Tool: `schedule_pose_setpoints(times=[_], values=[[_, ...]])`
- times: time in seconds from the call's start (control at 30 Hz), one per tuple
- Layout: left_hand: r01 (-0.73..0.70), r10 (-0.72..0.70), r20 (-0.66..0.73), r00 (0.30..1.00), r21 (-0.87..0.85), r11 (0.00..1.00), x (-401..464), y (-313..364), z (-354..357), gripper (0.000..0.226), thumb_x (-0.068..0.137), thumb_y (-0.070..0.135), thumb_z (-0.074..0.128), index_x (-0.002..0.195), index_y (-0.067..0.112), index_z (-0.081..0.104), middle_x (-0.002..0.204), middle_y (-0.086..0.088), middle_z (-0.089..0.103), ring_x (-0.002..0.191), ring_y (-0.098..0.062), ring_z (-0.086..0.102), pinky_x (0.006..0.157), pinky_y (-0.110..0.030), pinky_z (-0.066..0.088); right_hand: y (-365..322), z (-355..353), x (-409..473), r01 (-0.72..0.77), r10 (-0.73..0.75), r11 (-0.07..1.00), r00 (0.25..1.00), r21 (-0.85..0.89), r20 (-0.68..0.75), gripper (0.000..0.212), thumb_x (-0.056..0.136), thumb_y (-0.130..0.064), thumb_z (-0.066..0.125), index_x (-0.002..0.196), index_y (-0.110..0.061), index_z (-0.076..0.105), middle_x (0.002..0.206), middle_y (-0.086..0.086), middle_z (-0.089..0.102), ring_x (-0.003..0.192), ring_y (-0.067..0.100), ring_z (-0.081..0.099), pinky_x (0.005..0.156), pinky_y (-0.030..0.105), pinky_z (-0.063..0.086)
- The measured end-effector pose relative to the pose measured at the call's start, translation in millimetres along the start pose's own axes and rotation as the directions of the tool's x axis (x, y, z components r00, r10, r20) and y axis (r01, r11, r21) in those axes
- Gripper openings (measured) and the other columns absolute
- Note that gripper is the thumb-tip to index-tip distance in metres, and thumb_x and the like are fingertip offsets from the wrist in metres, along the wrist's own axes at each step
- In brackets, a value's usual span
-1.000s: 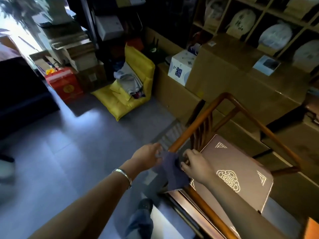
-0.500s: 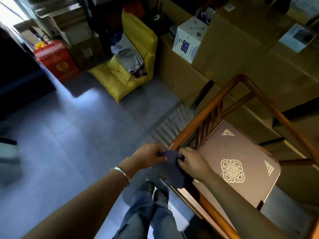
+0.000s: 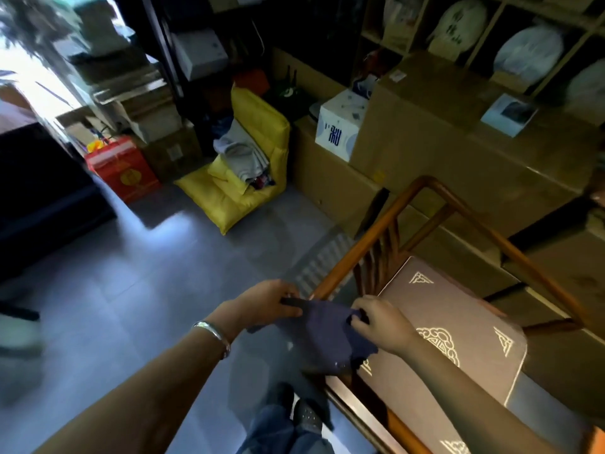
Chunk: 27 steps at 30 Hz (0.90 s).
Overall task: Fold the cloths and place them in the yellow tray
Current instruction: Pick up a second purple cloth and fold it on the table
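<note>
A small dark blue cloth point(image 3: 322, 335) hangs stretched between my two hands, in front of a wooden chair's armrest. My left hand point(image 3: 266, 303) pinches its upper left edge; a silver bracelet sits on that wrist. My right hand point(image 3: 381, 324) grips the cloth's upper right corner. Far across the floor, the yellow tray point(image 3: 262, 126), soft and cushion-like, leans against boxes. It holds a pile of grey folded cloths point(image 3: 244, 155).
The wooden chair point(image 3: 458, 211) with a brown patterned seat cushion point(image 3: 455, 339) stands to my right. Cardboard boxes point(image 3: 425, 126) line the wall behind it. A red box point(image 3: 122, 168) sits left of the tray. Grey tiled floor point(image 3: 131, 290) lies between me and the tray.
My hands have moved apart, spreading the blue cloth wider between them. The camera has tilted up, so the shelves are back in view.
</note>
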<state>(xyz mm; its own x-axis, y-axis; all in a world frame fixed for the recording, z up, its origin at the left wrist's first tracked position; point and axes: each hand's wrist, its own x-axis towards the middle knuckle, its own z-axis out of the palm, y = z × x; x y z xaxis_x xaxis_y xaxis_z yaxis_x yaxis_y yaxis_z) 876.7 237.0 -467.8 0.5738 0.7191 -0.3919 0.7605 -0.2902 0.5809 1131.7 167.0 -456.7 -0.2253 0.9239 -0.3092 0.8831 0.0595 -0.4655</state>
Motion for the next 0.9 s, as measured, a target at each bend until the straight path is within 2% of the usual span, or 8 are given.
schedule_pose_setpoints(times=[0.1, 0.27, 0.4, 0.5, 0.63, 0.73, 0.8, 0.9], values=[[-0.036, 0.036, -0.008, 0.999, 0.079, 0.996, 7, 22, -17, 0.027, 0.085, 0.041, 0.066, 0.098, 0.017, 0.066, 0.091, 0.0, 0.063, 0.082, -0.014, 0.054, 0.069, -0.025, 0.036, 9, -25, -12, -0.022, 0.022, 1.0, 0.997, 0.007, -0.076, 0.016, 0.086, -0.021, 0.054, 0.086, -0.006, 0.06, 0.087, 0.009, 0.059, 0.081, 0.024, 0.057, 0.071, 0.036, 0.039], [-0.192, 0.194, 0.0, 0.981, 0.147, 0.97, 40, 75, -43, 0.017, 0.088, 0.041, 0.062, 0.092, 0.024, 0.063, 0.083, 0.01, 0.054, 0.077, -0.008, 0.05, 0.06, -0.016, 0.029, 35, -64, -43, -0.096, 0.088, 0.995, 0.972, -0.025, -0.216, 0.013, 0.089, -0.03, 0.048, 0.077, -0.025, 0.045, 0.076, -0.002, 0.052, 0.069, 0.017, 0.047, 0.061, 0.031, 0.029], [-0.362, 0.352, 0.114, 0.929, 0.085, 0.928, 72, 124, -41, 0.02, 0.09, 0.029, 0.064, 0.093, 0.01, 0.067, 0.087, -0.002, 0.065, 0.081, -0.014, 0.06, 0.066, -0.015, 0.039, 56, -77, -88, -0.287, 0.26, 0.958, 0.896, -0.022, -0.361, 0.014, 0.083, -0.032, 0.052, 0.077, -0.02, 0.046, 0.081, 0.011, 0.063, 0.076, 0.03, 0.057, 0.059, 0.036, 0.032], [-0.482, 0.464, 0.26, 0.846, 0.006, 0.876, 88, 163, -27, 0.018, 0.088, 0.028, 0.068, 0.086, 0.01, 0.068, 0.078, 0.0, 0.062, 0.069, -0.005, 0.056, 0.065, -0.012, 0.041, 63, -75, -135, -0.429, 0.396, 0.903, 0.811, 0.022, -0.429, 0.013, 0.083, -0.03, 0.05, 0.079, -0.017, 0.051, 0.087, 0.013, 0.065, 0.082, 0.032, 0.058, 0.06, 0.034, 0.028], [-0.642, 0.588, 0.386, 0.711, 0.012, 0.767, 102, 216, -9, 0.024, 0.087, 0.034, 0.067, 0.07, 0.022, 0.055, 0.065, 0.009, 0.051, 0.058, 0.004, 0.047, 0.06, -0.023, 0.036, 48, -64, -202, -0.597, 0.597, 0.783, 0.64, 0.175, -0.484, 0.013, 0.084, -0.026, 0.047, 0.086, -0.015, 0.053, 0.092, 0.013, 0.065, 0.086, 0.033, 0.057, 0.067, 0.04, 0.041], [-0.748, 0.654, 0.46, 0.601, 0.036, 0.662, 101, 258, 9, 0.028, 0.086, 0.038, 0.067, 0.066, 0.025, 0.052, 0.065, 0.009, 0.051, 0.064, -0.002, 0.048, 0.062, -0.033, 0.038, 26, -51, -251, -0.676, 0.667, 0.702, 0.511, 0.226, -0.542, 0.015, 0.087, -0.03, 0.045, 0.089, -0.017, 0.053, 0.096, 0.01, 0.065, 0.089, 0.03, 0.058, 0.067, 0.036, 0.037], [-0.79, 0.659, 0.517, 0.546, 0.057, 0.61, 96, 283, 30, 0.027, 0.084, 0.047, 0.063, 0.067, 0.029, 0.054, 0.068, 0.01, 0.055, 0.069, -0.004, 0.053, 0.065, -0.032, 0.04, 8, -40, -282, -0.718, 0.699, 0.646, 0.421, 0.259, -0.578, 0.016, 0.089, -0.03, 0.045, 0.09, -0.017, 0.055, 0.097, 0.01, 0.065, 0.09, 0.029, 0.057, 0.067, 0.033, 0.033], [-0.842, 0.662, 0.585, 0.469, 0.07, 0.535, 71, 316, 67, 0.02, 0.083, 0.055, 0.059, 0.08, 0.035, 0.061, 0.082, 0.011, 0.065, 0.081, -0.006, 0.062, 0.079, -0.029, 0.05, -24, -21, -331, -0.764, 0.797, 0.511, 0.248, 0.394, -0.551, 0.018, 0.092, -0.028, 0.047, 0.095, -0.016, 0.059, 0.098, 0.008, 0.065, 0.091, 0.026, 0.059, 0.075, 0.034, 0.043]])
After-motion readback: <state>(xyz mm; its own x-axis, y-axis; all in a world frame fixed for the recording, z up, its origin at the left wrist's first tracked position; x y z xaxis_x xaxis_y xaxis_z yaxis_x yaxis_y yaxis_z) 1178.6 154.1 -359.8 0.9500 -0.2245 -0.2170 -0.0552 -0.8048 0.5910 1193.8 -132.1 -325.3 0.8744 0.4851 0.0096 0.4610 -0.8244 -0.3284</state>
